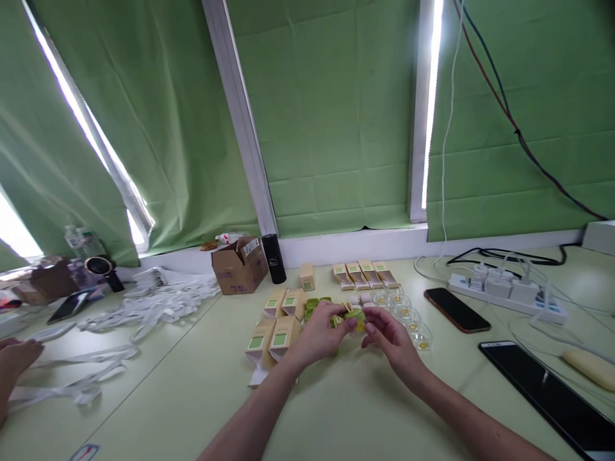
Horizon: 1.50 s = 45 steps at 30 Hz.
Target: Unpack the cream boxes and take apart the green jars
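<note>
My left hand (321,330) is closed in a pinch on a small green piece (355,314) with a yellow patch at its lower end. My right hand (393,340) has curled fingers and its thumb at the right side of that piece. Fingers cover part of it, so its exact kind does not show. Behind my left hand lie several small green items (312,303), partly hidden. Just beyond my right hand are several clear round cups (412,325) with yellow centres. Open kraft cartons (284,337) with green labels lie left of my hands.
More cartons (365,275) line the back, near a cardboard box (236,267) and a black cylinder (273,258). At right are a phone (456,310), a tablet (542,390) and a power strip (509,296) with cables. White strips (158,298) and another person's hand (18,358) are at left.
</note>
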### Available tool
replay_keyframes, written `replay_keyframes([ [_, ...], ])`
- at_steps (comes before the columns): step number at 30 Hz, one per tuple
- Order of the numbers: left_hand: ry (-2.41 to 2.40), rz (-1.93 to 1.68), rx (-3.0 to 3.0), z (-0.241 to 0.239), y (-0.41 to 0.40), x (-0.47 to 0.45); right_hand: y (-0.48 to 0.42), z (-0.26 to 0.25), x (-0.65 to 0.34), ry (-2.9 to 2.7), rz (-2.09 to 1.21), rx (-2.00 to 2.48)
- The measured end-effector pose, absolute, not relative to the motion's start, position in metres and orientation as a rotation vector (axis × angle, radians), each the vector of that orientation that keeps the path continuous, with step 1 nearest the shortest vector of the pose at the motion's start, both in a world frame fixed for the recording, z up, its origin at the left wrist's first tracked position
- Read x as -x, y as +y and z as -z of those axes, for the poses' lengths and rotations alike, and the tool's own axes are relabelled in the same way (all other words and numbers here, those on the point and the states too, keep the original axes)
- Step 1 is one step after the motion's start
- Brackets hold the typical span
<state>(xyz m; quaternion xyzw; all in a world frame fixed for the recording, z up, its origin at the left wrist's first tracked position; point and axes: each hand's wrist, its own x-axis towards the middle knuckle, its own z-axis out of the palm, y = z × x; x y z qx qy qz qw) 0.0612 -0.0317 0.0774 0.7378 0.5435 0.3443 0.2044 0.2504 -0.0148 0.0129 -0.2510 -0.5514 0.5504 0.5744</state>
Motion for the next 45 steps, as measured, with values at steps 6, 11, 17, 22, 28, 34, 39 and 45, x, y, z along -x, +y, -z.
replay_keyframes([
  [6,1.414,-1.273,-1.93,-0.052,-0.027,-0.064,-0.012,-0.015,-0.249,-1.074,-1.561,0.54],
  [11,1.317,-1.459,-1.865,-0.043,-0.028,-0.06,-0.012,-0.015,-0.251,-0.958,-1.738,0.49],
  [17,1.35,-1.482,-1.828,-0.041,-0.036,-0.066,-0.014,-0.015,-0.252,-0.964,-1.676,0.51],
  [22,1.291,-1.498,-1.808,-0.034,-0.036,-0.07,-0.015,-0.013,-0.252,-1.139,-1.446,0.595],
  [28,1.051,-1.526,-1.595,-0.029,-0.034,-0.073,-0.013,-0.007,-0.251,-1.289,-1.184,0.629],
  [34,0.917,-1.582,-1.58,-0.028,-0.039,-0.075,-0.019,-0.006,-0.253,-1.493,-1.01,0.602],
  [39,0.999,-1.718,-1.887,-0.03,-0.046,-0.077,-0.021,-0.006,-0.256,-1.649,-0.723,0.63],
  [45,0.929,-1.958,-2.407,-0.034,-0.048,-0.076,-0.022,-0.007,-0.258,-1.766,-0.372,0.623],
])
